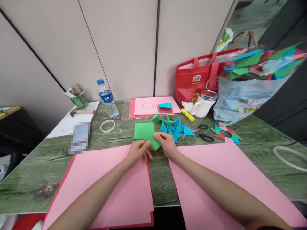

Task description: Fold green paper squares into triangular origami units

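Note:
Both hands meet over green paper at the table's middle. My left hand (139, 150) pinches the near left part of a green paper piece (155, 144) between thumb and fingers. The thumb and fingertips of my right hand (168, 144) close on its right edge. Just behind, and partly covered by it, lies a flat green square of paper (144, 129); whether it is one sheet or a stack I cannot tell. Folded blue paper pieces (176, 128) are heaped beyond my right hand, with a few folded green pieces (155, 118) at the heap's back left.
Large pink sheets (115, 191) (216, 179) lie under both forearms. Scissors (205, 136) and a ring of folded pieces (226, 137) are at right. Behind stand a water bottle (107, 100), a white mug (203, 105), a red bag (185, 83) and a filled plastic bag (237, 99). A hammer (83, 111) lies left.

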Action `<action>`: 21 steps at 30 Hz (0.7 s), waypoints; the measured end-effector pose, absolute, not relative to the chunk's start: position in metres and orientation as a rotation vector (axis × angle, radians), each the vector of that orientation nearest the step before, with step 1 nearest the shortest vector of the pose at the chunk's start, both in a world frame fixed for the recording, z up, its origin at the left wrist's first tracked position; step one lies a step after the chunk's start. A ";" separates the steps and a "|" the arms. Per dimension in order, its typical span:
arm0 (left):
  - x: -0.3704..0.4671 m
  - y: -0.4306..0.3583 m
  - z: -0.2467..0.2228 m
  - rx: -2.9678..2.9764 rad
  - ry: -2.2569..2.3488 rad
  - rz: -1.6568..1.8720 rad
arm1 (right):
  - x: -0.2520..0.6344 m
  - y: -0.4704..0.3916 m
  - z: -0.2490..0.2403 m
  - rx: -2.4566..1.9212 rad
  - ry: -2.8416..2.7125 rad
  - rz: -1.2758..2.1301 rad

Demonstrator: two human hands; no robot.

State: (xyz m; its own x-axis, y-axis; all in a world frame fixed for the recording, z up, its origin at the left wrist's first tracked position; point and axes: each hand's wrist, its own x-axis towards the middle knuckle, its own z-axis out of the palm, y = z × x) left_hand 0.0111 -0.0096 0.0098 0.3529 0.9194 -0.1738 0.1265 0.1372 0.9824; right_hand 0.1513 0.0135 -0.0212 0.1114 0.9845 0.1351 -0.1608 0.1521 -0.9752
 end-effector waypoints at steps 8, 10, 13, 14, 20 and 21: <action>0.007 -0.009 0.005 1.343 0.938 0.602 | 0.151 0.013 -0.021 -1.005 -1.059 1.131; 0.007 -0.008 0.005 1.339 0.938 0.594 | 0.151 0.013 -0.021 -0.999 -1.052 1.134; 0.007 -0.008 0.006 1.367 0.941 0.580 | 0.151 0.014 -0.022 -0.984 -1.036 1.146; 0.008 -0.008 0.006 1.392 0.938 0.577 | 0.151 0.014 -0.023 -0.981 -1.029 1.149; 0.009 -0.008 0.005 1.498 0.946 0.539 | 0.150 0.014 -0.023 -0.976 -1.006 1.161; 0.008 -0.008 0.005 1.494 0.946 0.534 | 0.149 0.013 -0.023 -0.970 -1.008 1.165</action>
State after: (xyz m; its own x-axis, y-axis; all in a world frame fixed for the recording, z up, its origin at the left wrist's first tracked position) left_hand 0.0082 -0.0076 0.0046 0.5596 0.8054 -0.1954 0.2492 0.0613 0.9665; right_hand 0.1494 0.0134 -0.0231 0.1074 0.9880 0.1114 -0.2522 0.1354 -0.9582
